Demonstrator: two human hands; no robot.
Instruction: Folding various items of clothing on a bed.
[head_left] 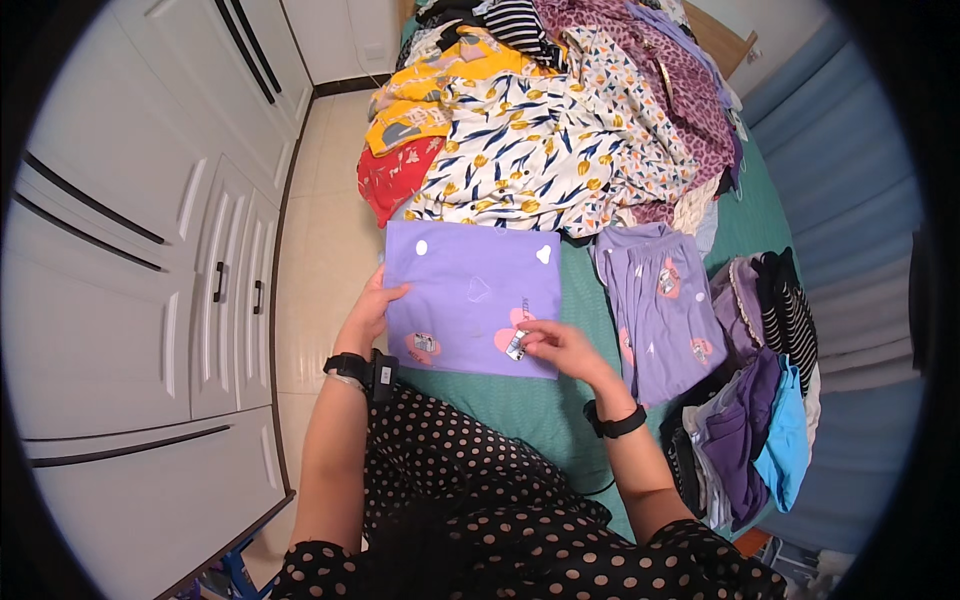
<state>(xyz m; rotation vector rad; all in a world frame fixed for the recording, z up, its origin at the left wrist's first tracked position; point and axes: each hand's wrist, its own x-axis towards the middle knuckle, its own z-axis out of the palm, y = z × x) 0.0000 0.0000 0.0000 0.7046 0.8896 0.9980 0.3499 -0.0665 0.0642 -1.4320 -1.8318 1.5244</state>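
Note:
A light purple garment [470, 270], folded into a flat rectangle and printed with pink hearts and white shapes, lies in front of me on the green bed cover. My left hand [372, 303] grips its left edge, thumb on top and the other fingers out of sight beneath. Over its lower right corner is my right hand [562, 347], fingers loosely bent and touching the printed cloth, apparently holding nothing. To the right lie matching purple shorts or trousers [665, 310] with a gathered waist; which of the two I cannot tell.
A heap of loose clothes covers the far bed, including a white tulip-print garment [530, 150], a yellow one [430, 80] and a red one [400, 175]. Folded clothes [735, 435] stand in rows at right. White cabinets [120, 330] line the left; blue curtains [850, 150] hang at right.

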